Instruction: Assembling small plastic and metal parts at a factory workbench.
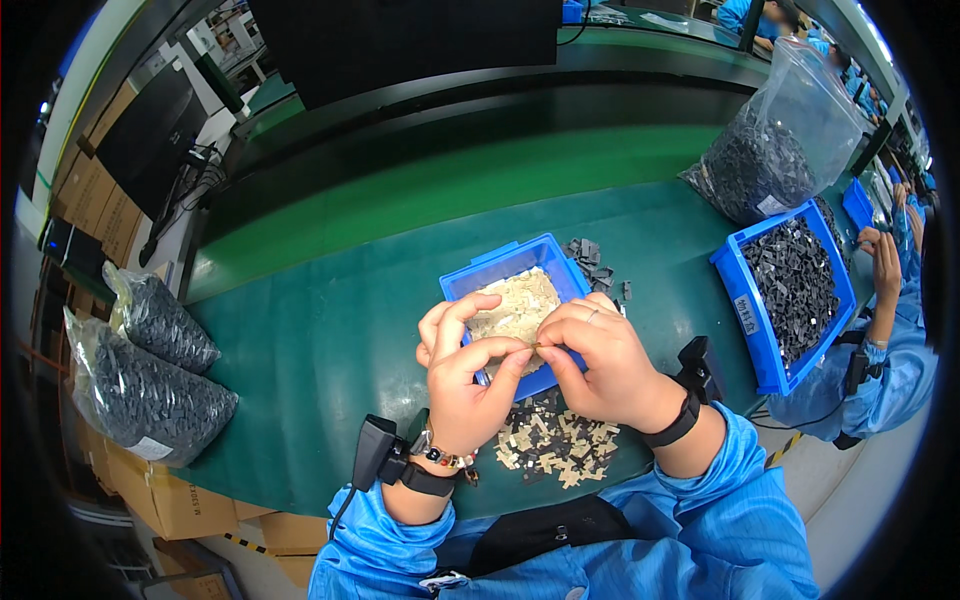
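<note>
Fingers (520,347) of both my hands met, pinched on tiny part (533,346) between them, long axis left-right, above blue bin (500,262); right hand (600,365) slightly nearer.

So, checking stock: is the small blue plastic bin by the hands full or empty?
Full: the small blue plastic bin holds a heap of beige parts reaching its rim.

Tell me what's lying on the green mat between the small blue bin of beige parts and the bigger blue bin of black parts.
In the head view, a small cluster of loose dark grey parts lies on the green mat beside the small blue bin; the stretch toward the bigger blue bin is bare.
</note>
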The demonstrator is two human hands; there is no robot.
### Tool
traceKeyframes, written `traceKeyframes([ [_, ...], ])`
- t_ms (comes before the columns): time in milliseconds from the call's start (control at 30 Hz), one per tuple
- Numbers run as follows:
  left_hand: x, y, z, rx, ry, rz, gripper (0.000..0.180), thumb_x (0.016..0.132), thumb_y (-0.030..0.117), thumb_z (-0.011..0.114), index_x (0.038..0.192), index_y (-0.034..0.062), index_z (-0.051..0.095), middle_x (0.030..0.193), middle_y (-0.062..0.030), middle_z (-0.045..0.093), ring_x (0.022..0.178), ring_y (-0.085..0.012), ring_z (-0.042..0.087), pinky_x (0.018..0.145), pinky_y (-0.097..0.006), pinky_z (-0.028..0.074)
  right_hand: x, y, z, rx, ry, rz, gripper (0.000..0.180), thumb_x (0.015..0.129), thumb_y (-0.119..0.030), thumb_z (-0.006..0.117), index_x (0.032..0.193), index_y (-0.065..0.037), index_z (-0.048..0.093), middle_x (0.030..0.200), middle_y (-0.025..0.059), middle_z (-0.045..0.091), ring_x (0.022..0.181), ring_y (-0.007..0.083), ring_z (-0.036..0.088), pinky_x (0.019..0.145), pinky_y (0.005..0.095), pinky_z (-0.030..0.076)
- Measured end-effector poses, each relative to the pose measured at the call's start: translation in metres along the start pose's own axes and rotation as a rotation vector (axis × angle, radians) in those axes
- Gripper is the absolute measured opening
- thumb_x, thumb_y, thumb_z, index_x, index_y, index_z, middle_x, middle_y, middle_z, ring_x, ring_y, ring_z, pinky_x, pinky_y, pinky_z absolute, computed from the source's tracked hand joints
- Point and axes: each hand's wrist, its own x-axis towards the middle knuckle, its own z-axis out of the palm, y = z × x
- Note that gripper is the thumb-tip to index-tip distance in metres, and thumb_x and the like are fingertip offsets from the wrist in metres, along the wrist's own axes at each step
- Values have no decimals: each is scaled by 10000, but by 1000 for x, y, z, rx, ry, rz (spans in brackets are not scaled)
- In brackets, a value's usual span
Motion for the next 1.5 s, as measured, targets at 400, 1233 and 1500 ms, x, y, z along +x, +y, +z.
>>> traceKeyframes([
  [400, 2, 6, 0, 71, -28, 82, 72, 760, 126, 740, 830, 132, 754, 1207, -33, 615, 1149, -288, 440, 926, -421, 259, 0, -1, 2, -50, -19, 10, 79, 771, -6, 634, 831, -47, 601, 781, 79, 609, 746, 267, 604, 710, 373, 402],
  [1233, 4, 7, -7, 216, 52, -39, 64, 686, 67, 747, 734, 108, 744, 1098, -26, 668, 1107, -284, 488, 939, -429, 381, 0, 4, -1, -118, 188, 5, 122, 678, -9, 717, 730, -92, 644, 729, 18, 624, 653, 200, 582, 658, 343, 374],
  [1500, 2, 7, -7, 98, -59, 4, 40, 787, 161, 710, 763, 156, 741, 1092, 39, 664, 1177, -263, 428, 946, -428, 223, -2, 0, 3, -245, 69, -186, 163, 659, -61, 769, 800, -112, 703, 769, -34, 594, 716, 166, 571, 670, 345, 363],
])
